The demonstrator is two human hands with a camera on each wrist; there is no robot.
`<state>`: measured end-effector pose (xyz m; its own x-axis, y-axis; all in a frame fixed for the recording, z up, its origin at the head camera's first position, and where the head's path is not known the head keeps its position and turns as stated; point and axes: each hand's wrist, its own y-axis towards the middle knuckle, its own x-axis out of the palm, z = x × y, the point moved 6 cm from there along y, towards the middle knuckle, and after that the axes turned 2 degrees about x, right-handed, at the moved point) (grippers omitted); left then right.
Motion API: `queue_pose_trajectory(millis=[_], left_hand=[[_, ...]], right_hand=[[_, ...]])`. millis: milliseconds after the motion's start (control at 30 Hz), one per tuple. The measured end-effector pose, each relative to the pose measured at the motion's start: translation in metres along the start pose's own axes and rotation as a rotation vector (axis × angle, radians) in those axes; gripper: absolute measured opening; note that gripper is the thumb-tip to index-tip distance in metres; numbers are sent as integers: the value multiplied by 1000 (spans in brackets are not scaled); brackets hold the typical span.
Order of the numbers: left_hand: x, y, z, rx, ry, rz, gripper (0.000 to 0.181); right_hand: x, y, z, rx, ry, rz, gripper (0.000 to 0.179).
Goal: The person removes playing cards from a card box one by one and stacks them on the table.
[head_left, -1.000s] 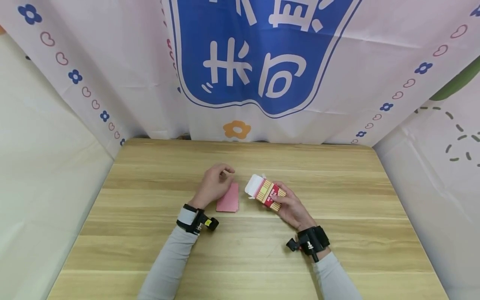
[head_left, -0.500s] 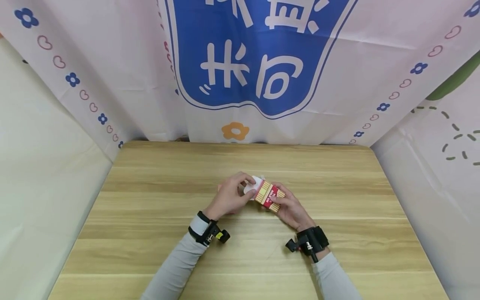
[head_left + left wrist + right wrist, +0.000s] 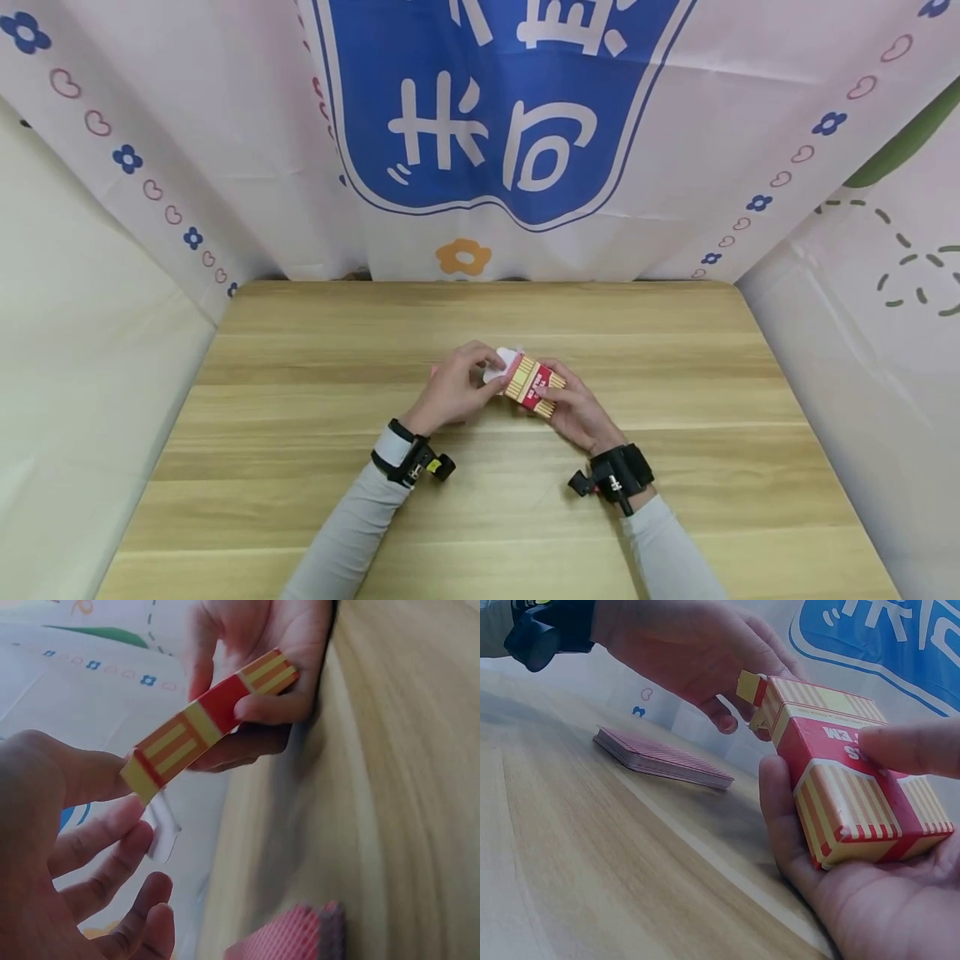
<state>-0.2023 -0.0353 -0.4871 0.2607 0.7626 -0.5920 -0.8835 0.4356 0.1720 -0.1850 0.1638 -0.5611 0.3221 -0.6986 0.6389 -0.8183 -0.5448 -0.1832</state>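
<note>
One striped, oblong cardboard box (image 3: 534,387) sits gripped in the right hand (image 3: 583,417), left hand (image 3: 452,387) pinching its white flap (image 3: 507,358).

From the box (image 3: 536,385), w/ 12 o'c at the table's far side, L hand (image 3: 453,383) blocks approx. 9, R hand (image 3: 581,412) approx. 4. Room over the tabletop (image 3: 660,350) from 11 round to 3, up to the backdrop (image 3: 480,187), a barrier at 12. At 6 a lane runs btwn the forearms (image 3: 341,529), pinched by L wrist cam (image 3: 444,467) & R wrist cam (image 3: 581,483). Card stack (image 3: 660,759) obstructs low at 8–9, partly behind L hand. Gap under box; ht. unclear.
</note>
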Motion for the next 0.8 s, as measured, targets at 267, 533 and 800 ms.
queue_pose_trajectory(millis=[267, 533, 800], left_hand=[[-22, 0, -1, -3, -10, 44, 9], [-50, -5, -14, -80, -218, 129, 13], [-80, -10, -35, -165, -392, 160, 21]], right_hand=[[0, -2, 0, 0, 22, -4, 44], [1, -2, 0, 3, 26, -2, 42], [2, 1, 1, 7, 28, 8, 46]])
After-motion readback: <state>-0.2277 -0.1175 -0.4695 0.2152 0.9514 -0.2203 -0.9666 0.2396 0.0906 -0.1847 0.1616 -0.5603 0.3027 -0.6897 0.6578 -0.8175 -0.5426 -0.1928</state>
